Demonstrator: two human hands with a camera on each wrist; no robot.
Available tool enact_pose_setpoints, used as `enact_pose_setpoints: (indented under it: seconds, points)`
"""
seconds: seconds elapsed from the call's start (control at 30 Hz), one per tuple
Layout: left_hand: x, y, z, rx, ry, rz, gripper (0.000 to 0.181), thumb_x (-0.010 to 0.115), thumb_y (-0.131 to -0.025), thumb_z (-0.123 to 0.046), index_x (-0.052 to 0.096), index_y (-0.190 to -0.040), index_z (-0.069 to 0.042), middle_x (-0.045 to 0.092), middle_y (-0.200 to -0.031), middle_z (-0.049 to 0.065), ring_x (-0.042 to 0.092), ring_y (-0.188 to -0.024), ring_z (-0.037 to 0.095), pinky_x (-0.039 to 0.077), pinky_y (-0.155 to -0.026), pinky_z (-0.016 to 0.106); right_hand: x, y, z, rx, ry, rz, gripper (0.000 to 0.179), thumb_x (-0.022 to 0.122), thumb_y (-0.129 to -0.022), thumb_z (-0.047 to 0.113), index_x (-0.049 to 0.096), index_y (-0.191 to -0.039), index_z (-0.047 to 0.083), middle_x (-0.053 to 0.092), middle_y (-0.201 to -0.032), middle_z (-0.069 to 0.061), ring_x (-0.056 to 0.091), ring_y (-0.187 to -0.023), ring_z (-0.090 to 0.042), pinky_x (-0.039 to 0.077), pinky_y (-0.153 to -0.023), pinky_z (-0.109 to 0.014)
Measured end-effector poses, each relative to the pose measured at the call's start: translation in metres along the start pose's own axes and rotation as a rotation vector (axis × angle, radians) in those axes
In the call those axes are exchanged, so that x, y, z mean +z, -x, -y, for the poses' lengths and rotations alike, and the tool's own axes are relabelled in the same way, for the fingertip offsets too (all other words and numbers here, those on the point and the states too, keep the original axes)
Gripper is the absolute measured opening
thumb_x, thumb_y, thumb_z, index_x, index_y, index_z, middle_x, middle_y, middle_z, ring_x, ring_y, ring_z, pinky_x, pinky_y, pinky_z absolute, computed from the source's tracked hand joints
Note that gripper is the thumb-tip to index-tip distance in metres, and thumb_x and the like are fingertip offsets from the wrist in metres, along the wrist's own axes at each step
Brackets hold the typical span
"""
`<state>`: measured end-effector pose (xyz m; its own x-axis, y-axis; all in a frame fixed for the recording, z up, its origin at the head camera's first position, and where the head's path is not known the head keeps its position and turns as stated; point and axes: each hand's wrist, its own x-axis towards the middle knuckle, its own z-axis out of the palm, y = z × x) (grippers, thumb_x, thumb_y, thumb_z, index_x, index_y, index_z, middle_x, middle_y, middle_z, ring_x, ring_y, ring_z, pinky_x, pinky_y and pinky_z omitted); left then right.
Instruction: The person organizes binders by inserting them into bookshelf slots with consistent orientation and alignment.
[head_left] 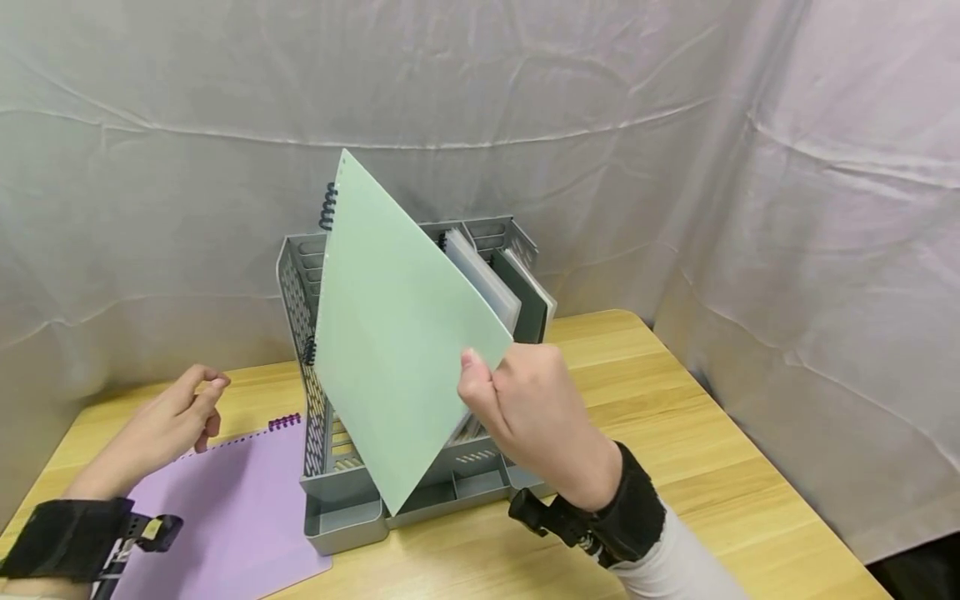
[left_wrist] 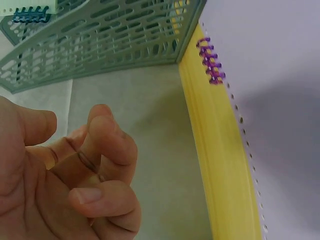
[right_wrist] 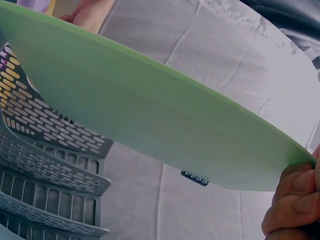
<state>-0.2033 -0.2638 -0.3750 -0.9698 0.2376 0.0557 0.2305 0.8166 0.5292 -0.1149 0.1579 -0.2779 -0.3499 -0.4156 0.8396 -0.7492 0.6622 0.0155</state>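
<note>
My right hand pinches the edge of a light green spiral notebook, thumb on the near face and fingers behind. The notebook is tilted over the left part of a grey desk file organizer, its dark coils on the left edge. Loosely curled and holding nothing, my left hand hovers above the far left corner of a purple spiral notebook. That notebook lies on the table left of the organizer, purple coils along its far edge.
In the organizer's right compartments stand a notebook with pale, clear-looking sheets and a dark green notebook. Shallow trays line the organizer's front. The wooden table meets a grey cloth backdrop behind and at right.
</note>
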Motion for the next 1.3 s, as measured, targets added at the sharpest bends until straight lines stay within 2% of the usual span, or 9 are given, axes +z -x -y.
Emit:
enact_pose_setpoints:
  seconds: [0.4, 0.6, 0.77, 0.9, 1.1, 1.3]
  points:
    - [0.011, -0.010, -0.025, 0.050, 0.050, -0.023, 0.040, 0.030, -0.120, -0.033, 0.044, -0.138, -0.002, 0.062, -0.076, 0.003, 0.058, -0.058, 0.013, 0.042, -0.056, 0.030, -0.012, 0.001, -0.007, 0.004, 0.030, -0.040, 0.061, 0.041, -0.105, 0.010, 0.030, -0.045, 0.013, 0.021, -0.044, 0.003, 0.017, -0.048, -0.004, 0.013, -0.052, -0.019]
    - [0.017, -0.015, -0.036, 0.062, 0.078, -0.026, 0.046, 0.028, -0.119, -0.036, 0.040, -0.147, -0.002, 0.064, -0.077, 0.006, 0.059, -0.058, 0.014, 0.042, -0.057, 0.030, -0.017, 0.001, -0.011, 0.005, 0.028, -0.055, 0.055, 0.043, -0.102, 0.007, 0.032, -0.049, 0.014, 0.024, -0.043, 0.003, 0.015, -0.050, -0.002, 0.013, -0.051, -0.018]
    - [0.022, -0.018, -0.047, 0.061, 0.083, -0.007, 0.057, 0.026, -0.119, -0.042, 0.029, -0.161, -0.002, 0.063, -0.076, 0.006, 0.060, -0.061, 0.015, 0.043, -0.065, 0.031, -0.022, 0.001, -0.013, 0.002, 0.051, -0.061, 0.052, 0.043, -0.101, 0.007, 0.032, -0.051, 0.014, 0.025, -0.045, 0.002, 0.016, -0.051, -0.003, 0.013, -0.051, -0.019]
    - [0.027, -0.023, -0.053, 0.068, 0.079, 0.005, 0.063, 0.028, -0.119, -0.041, 0.019, -0.166, -0.001, 0.062, -0.072, 0.003, 0.060, -0.061, 0.015, 0.045, -0.074, 0.035, -0.026, 0.001, -0.014, 0.009, 0.069, -0.058, 0.052, 0.042, -0.102, 0.008, 0.032, -0.052, 0.014, 0.025, -0.047, 0.002, 0.017, -0.051, -0.004, 0.013, -0.051, -0.020]
    - [0.037, -0.030, -0.059, 0.064, 0.104, 0.026, 0.071, 0.031, -0.119, -0.042, 0.006, -0.170, 0.001, 0.064, -0.073, 0.005, 0.061, -0.061, 0.017, 0.047, -0.070, 0.035, -0.034, 0.003, -0.014, 0.016, 0.080, -0.055, 0.050, 0.042, -0.102, 0.009, 0.033, -0.053, 0.014, 0.026, -0.048, 0.002, 0.016, -0.052, -0.004, 0.012, -0.051, -0.020]
    - [0.046, -0.035, -0.061, 0.066, 0.112, 0.032, 0.075, 0.035, -0.118, -0.042, 0.004, -0.168, 0.004, 0.064, -0.070, 0.005, 0.061, -0.060, 0.017, 0.047, -0.072, 0.034, -0.038, 0.010, -0.014, 0.007, 0.104, -0.067, 0.063, 0.040, -0.108, 0.015, 0.029, -0.046, 0.015, 0.015, -0.050, 0.005, 0.009, -0.061, -0.003, 0.010, -0.055, -0.021]
